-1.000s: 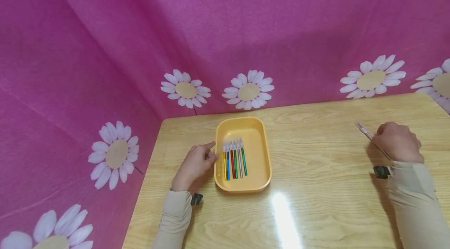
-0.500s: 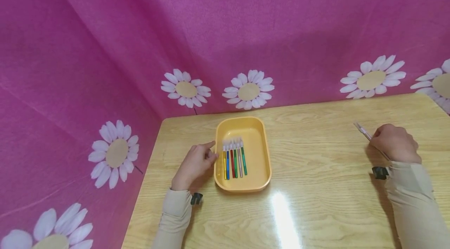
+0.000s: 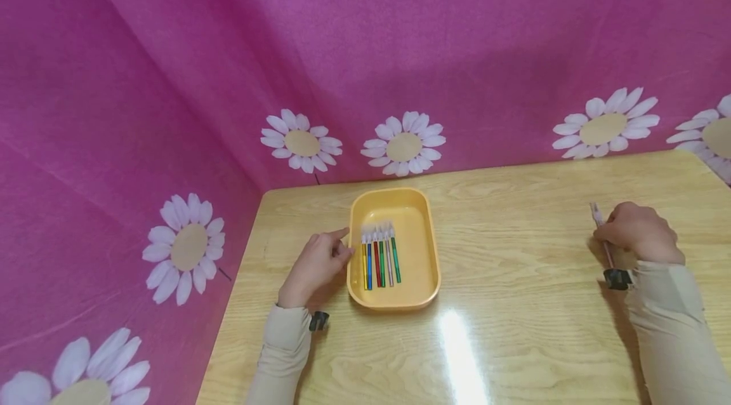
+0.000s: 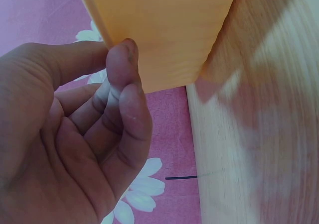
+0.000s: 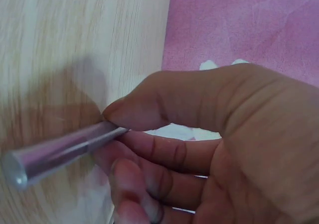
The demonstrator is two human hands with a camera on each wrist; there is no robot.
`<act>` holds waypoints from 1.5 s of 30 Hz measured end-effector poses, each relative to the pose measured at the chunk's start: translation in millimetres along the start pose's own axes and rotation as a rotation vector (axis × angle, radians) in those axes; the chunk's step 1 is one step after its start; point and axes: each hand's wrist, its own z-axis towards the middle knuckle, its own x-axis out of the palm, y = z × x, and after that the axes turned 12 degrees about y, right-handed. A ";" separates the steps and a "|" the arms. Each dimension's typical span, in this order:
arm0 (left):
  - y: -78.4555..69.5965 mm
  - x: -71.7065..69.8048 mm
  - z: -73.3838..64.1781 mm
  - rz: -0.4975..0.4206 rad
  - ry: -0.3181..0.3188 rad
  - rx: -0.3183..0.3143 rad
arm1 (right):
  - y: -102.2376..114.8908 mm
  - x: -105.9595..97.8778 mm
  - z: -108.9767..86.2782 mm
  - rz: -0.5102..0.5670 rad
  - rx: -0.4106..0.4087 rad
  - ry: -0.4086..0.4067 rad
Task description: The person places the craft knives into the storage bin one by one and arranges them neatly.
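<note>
A yellow tray (image 3: pixel 429 246) sits on the table, several slim pens (image 3: pixel 381 262) lying side by side in it. They have shiny gold, blue, red, green and silvery barrels and pale, translucent-looking ends. At the tray's left side, my left hand (image 3: pixel 314 265) holds the rim, its thumb and index fingertip against the edge. Its other fingers are curled in, and the left wrist view shows the tray wall (image 4: pixel 164 35) at the fingertips. Far right, my right hand (image 3: pixel 642 230) pinches a silvery-pink pen (image 5: pixel 55 152) between thumb and fingers, just over the table; its pale end points away.
The light wood table (image 3: pixel 514 329) meets a magenta cloth (image 3: pixel 485 62) printed with white daisies at its back and left edges. A bright reflection (image 3: pixel 464 360) shows on the wood in front of the tray. Dark clips (image 3: pixel 618 279) are at both wrists.
The pen in my right hand has turned from a slant to nearly straight away from me, its pale end moving right. My left hand and the tray stay put.
</note>
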 end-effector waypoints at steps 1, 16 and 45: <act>-0.2 -0.2 0.0 -0.003 0.002 -0.004 | 0.2 0.0 -0.2 0.000 -0.001 0.000; -2.0 -2.0 -1.2 0.015 -0.013 0.021 | 3.4 0.5 -2.1 -0.014 -0.011 -0.013; -1.9 -0.7 -1.2 -0.007 0.000 0.006 | 46.1 -1.4 -12.0 -0.032 -0.135 -0.175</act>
